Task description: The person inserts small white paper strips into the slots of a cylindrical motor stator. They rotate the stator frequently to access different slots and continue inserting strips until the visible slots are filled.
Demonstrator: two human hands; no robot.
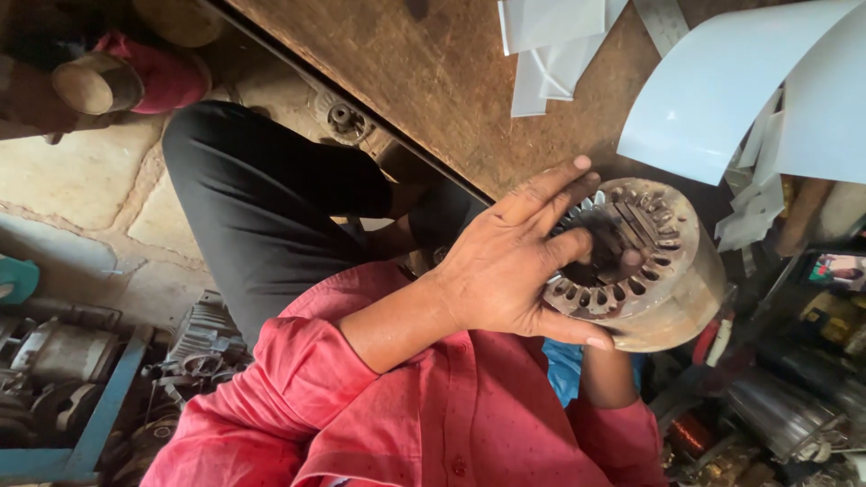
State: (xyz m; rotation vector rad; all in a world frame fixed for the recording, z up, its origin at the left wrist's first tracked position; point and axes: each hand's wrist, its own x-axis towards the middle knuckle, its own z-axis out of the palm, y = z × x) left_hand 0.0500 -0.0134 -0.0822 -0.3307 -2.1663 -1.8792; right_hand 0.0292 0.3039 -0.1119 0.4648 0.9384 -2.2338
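Observation:
A rusty round stator core (672, 302) with slots around its bore is held up in front of my chest, at the edge of the wooden bench (433, 81). My left hand (510, 271) lies over its open face, fingers spread across the slots and thumb hooked on the lower rim. My right forearm (606, 383) rises under the core. My right hand is almost wholly hidden behind the core; one fingertip (630, 261) shows inside the bore. I wear a red shirt and black trousers.
Curled white sheets (722, 81) and cut white strips (550, 45) lie on the bench. Motor parts and a blue metal frame (99, 406) crowd the floor at lower left. A copper coil (690, 435) and metal housings sit at lower right.

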